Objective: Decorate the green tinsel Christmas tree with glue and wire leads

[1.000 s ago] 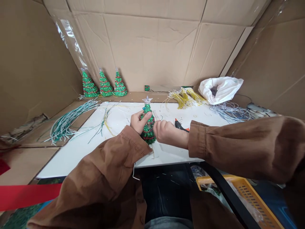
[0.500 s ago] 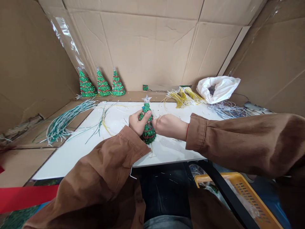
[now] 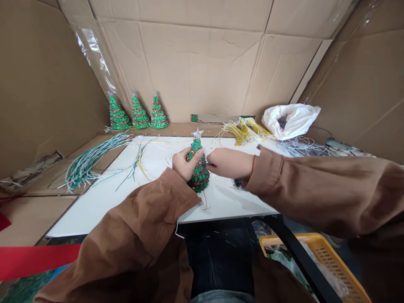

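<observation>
My left hand point(image 3: 184, 163) grip is wrapping the small green tree point(image 3: 198, 169), holding it upright on the white desk point(image 3: 101, 198). My right hand point(image 3: 227, 163) is pinching closed at its side, both forearms angling inward.

– What is the little tree point(image 3: 198, 170) made of?
– Green sparkly stuff, bumpy all over, with shiny red bands. The star point(image 3: 197, 134) on top looks like clear plastic.
– And the table point(image 3: 104, 198)?
– A white board, smooth and a bit shiny.
– The walls point(image 3: 202, 63)?
– Brown cardboard, dull and creased, with shiny clear tape point(image 3: 94, 54) on it.
– The bag point(image 3: 292, 120)?
– Thin white plastic, all crinkled.
– The sleeves point(image 3: 148, 219)?
– Soft brown cloth, not shiny.
</observation>
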Demonstrator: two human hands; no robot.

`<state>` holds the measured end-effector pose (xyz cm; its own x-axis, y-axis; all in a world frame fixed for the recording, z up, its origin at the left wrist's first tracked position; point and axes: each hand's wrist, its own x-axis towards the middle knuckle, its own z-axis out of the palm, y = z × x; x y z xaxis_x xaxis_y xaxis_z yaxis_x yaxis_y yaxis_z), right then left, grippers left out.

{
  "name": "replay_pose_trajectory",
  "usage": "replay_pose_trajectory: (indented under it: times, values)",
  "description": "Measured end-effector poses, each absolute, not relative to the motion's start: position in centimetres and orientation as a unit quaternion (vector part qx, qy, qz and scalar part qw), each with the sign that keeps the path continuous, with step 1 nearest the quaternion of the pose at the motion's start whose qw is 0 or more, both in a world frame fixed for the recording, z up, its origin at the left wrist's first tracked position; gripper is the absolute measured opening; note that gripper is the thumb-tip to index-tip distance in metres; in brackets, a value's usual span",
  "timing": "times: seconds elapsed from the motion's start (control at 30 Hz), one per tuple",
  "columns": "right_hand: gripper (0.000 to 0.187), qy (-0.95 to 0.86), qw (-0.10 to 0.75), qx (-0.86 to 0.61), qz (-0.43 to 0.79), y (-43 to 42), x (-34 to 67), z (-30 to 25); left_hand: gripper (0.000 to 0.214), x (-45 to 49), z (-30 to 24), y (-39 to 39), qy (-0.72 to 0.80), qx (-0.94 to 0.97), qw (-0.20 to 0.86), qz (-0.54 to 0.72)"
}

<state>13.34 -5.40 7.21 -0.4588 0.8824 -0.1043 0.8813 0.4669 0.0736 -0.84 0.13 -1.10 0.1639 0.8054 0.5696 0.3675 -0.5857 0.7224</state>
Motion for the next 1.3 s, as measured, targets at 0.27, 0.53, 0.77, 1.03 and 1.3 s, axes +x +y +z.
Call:
replay_pose_trajectory:
  times: [0.27,0.53,0.77,1.03,1.3]
  values:
    - [0.026,0.681,0.117,0.538,-0.483,-3.1,14.1,8.1,0.041,-1.1,-1.1,0.4,0.373,0.740,0.260,0.495]
    - [0.024,0.842,0.104,0.528,0.034,-7.1,12.8,6.2,0.044,-0.7,-1.1,0.7,0.373,0.740,0.258,0.497]
    - [0.026,0.858,0.098,0.489,0.127,-7.5,12.7,5.1,0.044,-1.3,-1.0,0.5,0.388,0.748,0.238,0.483]
    - [0.040,0.636,-0.021,0.586,-0.501,-5.1,13.6,6.9,0.046,-1.6,-1.2,0.9,0.358,0.756,0.268,0.478]
    - [0.033,0.391,-0.148,0.479,-0.772,-5.8,14.6,5.1,0.049,-1.4,-1.1,0.2,0.355,0.744,0.309,0.475]
